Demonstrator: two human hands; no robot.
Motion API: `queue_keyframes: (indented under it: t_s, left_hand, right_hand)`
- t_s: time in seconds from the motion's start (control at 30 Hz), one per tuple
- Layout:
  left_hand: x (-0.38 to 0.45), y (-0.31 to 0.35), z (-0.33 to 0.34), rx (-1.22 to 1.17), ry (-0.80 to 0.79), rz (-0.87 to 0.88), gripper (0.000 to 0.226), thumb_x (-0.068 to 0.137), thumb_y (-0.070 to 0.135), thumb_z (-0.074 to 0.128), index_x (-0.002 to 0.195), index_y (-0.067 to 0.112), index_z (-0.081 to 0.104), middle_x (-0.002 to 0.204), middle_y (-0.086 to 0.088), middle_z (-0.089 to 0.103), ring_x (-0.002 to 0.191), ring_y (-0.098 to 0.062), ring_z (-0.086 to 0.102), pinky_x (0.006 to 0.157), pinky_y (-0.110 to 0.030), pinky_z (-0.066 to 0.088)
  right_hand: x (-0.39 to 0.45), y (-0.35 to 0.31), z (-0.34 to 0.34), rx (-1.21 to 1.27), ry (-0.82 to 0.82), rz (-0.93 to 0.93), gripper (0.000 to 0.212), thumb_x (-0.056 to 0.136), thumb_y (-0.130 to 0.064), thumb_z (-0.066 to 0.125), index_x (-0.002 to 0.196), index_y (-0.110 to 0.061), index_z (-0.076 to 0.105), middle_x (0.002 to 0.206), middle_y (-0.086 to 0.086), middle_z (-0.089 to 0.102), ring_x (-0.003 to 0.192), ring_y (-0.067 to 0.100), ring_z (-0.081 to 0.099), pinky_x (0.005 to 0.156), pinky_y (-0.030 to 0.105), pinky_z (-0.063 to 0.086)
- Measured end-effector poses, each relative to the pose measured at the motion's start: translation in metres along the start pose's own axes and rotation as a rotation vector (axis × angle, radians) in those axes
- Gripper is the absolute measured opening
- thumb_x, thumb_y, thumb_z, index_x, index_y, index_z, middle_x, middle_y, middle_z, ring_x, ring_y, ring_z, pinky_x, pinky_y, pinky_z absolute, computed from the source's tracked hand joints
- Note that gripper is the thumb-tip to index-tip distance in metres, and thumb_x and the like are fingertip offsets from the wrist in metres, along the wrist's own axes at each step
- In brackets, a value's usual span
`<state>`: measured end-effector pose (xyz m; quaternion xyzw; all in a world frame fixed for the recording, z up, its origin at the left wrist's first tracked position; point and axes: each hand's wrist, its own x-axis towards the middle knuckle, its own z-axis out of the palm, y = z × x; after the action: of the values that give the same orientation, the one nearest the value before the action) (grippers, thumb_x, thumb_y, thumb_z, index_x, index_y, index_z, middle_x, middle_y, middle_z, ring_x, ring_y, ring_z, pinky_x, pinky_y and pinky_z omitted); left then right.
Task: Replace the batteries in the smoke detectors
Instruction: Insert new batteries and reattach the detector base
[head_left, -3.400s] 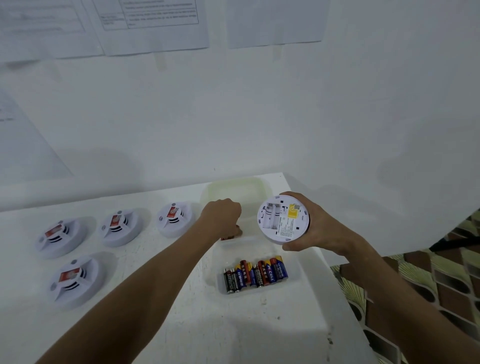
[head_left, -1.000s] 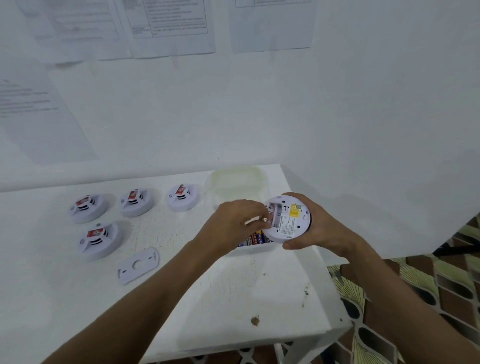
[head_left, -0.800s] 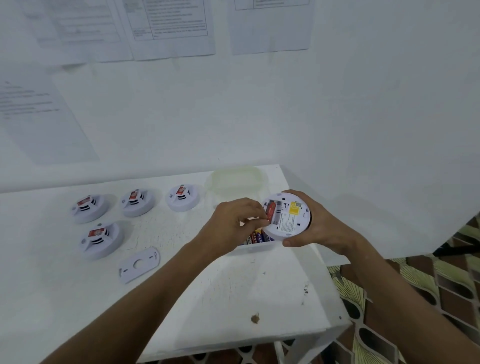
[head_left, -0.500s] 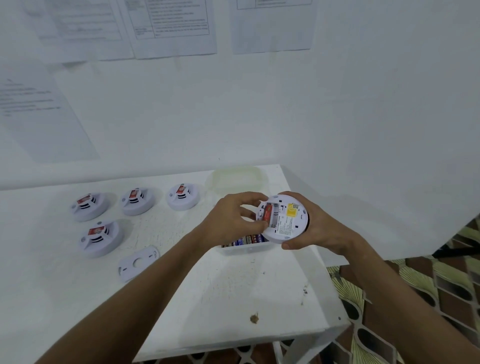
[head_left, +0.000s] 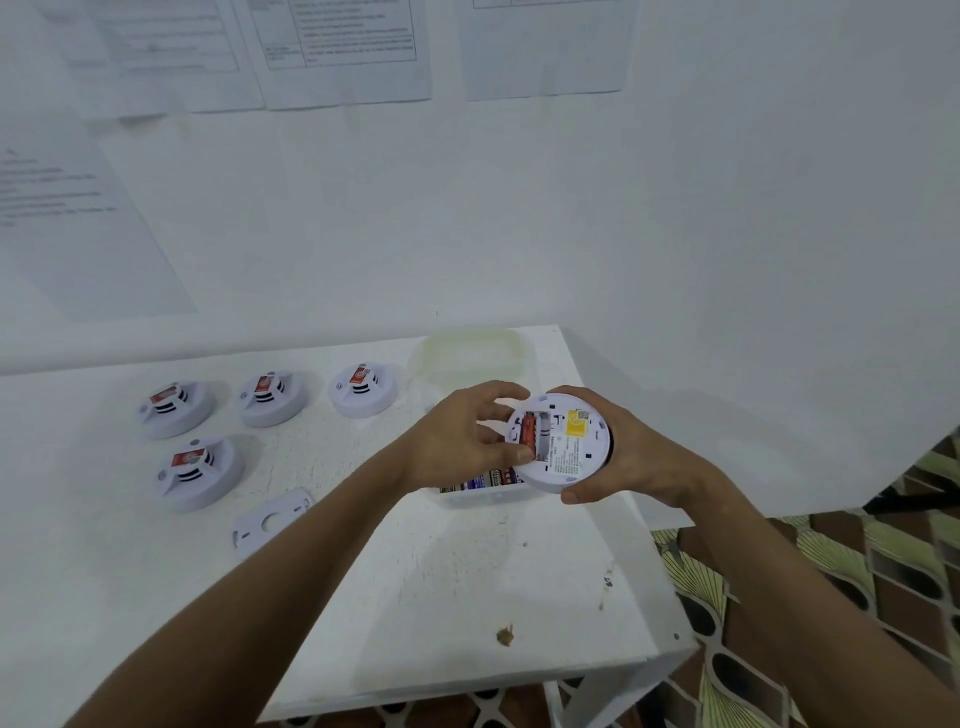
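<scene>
While the right hand (head_left: 631, 457) cups the upturned smoke detector (head_left: 563, 441) by its rim above the table's right edge, the left hand (head_left: 462, 441) curls its thumb and fingers against the red battery (head_left: 530, 432) lying in the left slot of the open compartment; the slot beside it looks bare. The battery may sit reversed or ride proud of its contacts if the thumb presses off-centre; the detector, held in the air over the tubs, could tip out of the cupping grip under that push and drop onto them.

Two clear plastic tubs stand near the right edge; the near tub (head_left: 483, 500), partly hidden under the hands, holds a row of mixed batteries (head_left: 480, 480) lying flat; the far tub (head_left: 472, 353), at the back right corner, shows nothing inside that can be made out.

Four closed detectors (head_left: 176, 408) rest toward the back left; a loose mounting plate (head_left: 270, 522) lies flat nearer the front.
</scene>
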<state>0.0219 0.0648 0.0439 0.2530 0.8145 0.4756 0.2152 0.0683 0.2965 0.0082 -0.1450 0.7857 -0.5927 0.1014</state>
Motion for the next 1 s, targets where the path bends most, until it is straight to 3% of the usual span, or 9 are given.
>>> queue_keyframes:
  t_s: [0.1, 0.3, 0.47, 0.57, 0.63, 0.77, 0.87, 0.93, 1.0]
  left_hand:
    - [0.002, 0.003, -0.001, -0.116, -0.026, -0.054, 0.069, 0.079, 0.011, 0.077, 0.138, 0.027, 0.043, 0.120, -0.005, 0.064, 0.094, -0.021, 0.071, 0.081, -0.037, 0.060]
    - [0.016, 0.002, 0.000, -0.339, -0.015, -0.113, 0.065, 0.074, -0.008, 0.075, 0.130, 0.017, 0.053, 0.118, -0.016, 0.060, 0.098, -0.031, 0.069, 0.077, -0.042, 0.060]
    - [0.029, -0.009, -0.004, -0.360, -0.064, -0.139, 0.038, 0.087, 0.019, 0.071, 0.122, 0.012, 0.060, 0.106, -0.012, 0.071, 0.094, -0.027, 0.071, 0.085, -0.040, 0.058]
    - [0.038, -0.021, -0.003, 0.077, 0.097, -0.113, 0.025, 0.091, 0.031, 0.065, 0.108, 0.013, 0.068, 0.084, -0.003, 0.072, 0.061, -0.012, 0.067, 0.059, -0.024, 0.054]
    - [0.045, -0.031, -0.001, 0.463, 0.083, -0.102, 0.029, 0.087, 0.036, 0.068, 0.110, 0.018, 0.069, 0.084, 0.000, 0.071, 0.055, -0.004, 0.060, 0.059, -0.017, 0.047]
    - [0.057, -0.050, 0.007, 0.769, -0.066, -0.160, 0.051, 0.083, 0.047, 0.069, 0.128, 0.022, 0.061, 0.116, 0.000, 0.068, 0.094, -0.013, 0.063, 0.087, -0.030, 0.051]
    - [0.062, -0.059, 0.012, 0.888, -0.116, -0.189, 0.064, 0.083, 0.056, 0.064, 0.137, 0.024, 0.052, 0.138, 0.002, 0.054, 0.122, -0.018, 0.053, 0.096, -0.037, 0.047]
    - [0.062, -0.061, 0.013, 0.902, -0.135, -0.196, 0.063, 0.084, 0.057, 0.061, 0.138, 0.024, 0.051, 0.138, 0.001, 0.054, 0.122, -0.020, 0.052, 0.095, -0.037, 0.046]
    - [0.062, -0.061, 0.014, 0.856, -0.142, -0.184, 0.052, 0.089, 0.052, 0.059, 0.132, 0.023, 0.058, 0.125, -0.002, 0.063, 0.108, -0.020, 0.059, 0.087, -0.034, 0.048]
  right_hand:
    - [0.001, -0.001, 0.000, 0.005, 0.007, -0.005, 0.091, 0.058, -0.001, 0.088, 0.137, -0.021, 0.046, 0.127, 0.003, 0.059, 0.118, 0.022, 0.057, 0.093, 0.037, 0.056]
    - [0.007, -0.006, -0.007, -0.058, 0.009, -0.026, 0.094, 0.058, -0.003, 0.089, 0.139, -0.021, 0.044, 0.129, -0.001, 0.059, 0.120, 0.019, 0.057, 0.094, 0.034, 0.056]
    - [0.003, 0.002, -0.018, -0.042, 0.035, 0.004, 0.092, 0.060, 0.003, 0.089, 0.137, -0.025, 0.047, 0.126, -0.005, 0.060, 0.120, 0.017, 0.056, 0.091, 0.032, 0.056]
    - [-0.003, 0.010, -0.025, -0.052, 0.060, 0.028, 0.090, 0.061, 0.005, 0.089, 0.134, -0.029, 0.048, 0.124, -0.011, 0.060, 0.118, 0.011, 0.056, 0.090, 0.028, 0.056]
    - [-0.006, 0.014, -0.028, -0.061, 0.070, 0.047, 0.088, 0.061, 0.004, 0.089, 0.132, -0.030, 0.049, 0.122, -0.014, 0.060, 0.118, 0.007, 0.056, 0.090, 0.025, 0.055]
    - [-0.010, 0.021, -0.030, -0.077, 0.077, 0.062, 0.088, 0.061, 0.002, 0.089, 0.133, -0.027, 0.047, 0.122, -0.015, 0.059, 0.118, 0.007, 0.055, 0.089, 0.021, 0.053]
    - [-0.011, 0.025, -0.032, -0.073, 0.077, 0.063, 0.090, 0.061, 0.003, 0.089, 0.133, -0.028, 0.047, 0.124, -0.012, 0.060, 0.119, 0.009, 0.056, 0.093, 0.025, 0.054]
    - [-0.012, 0.028, -0.032, -0.076, 0.071, 0.062, 0.090, 0.061, 0.002, 0.090, 0.133, -0.029, 0.047, 0.124, -0.012, 0.060, 0.120, 0.009, 0.056, 0.095, 0.027, 0.053]
    - [-0.013, 0.031, -0.032, -0.083, 0.075, 0.065, 0.090, 0.061, 0.001, 0.090, 0.134, -0.030, 0.047, 0.125, -0.012, 0.060, 0.120, 0.010, 0.056, 0.095, 0.027, 0.053]
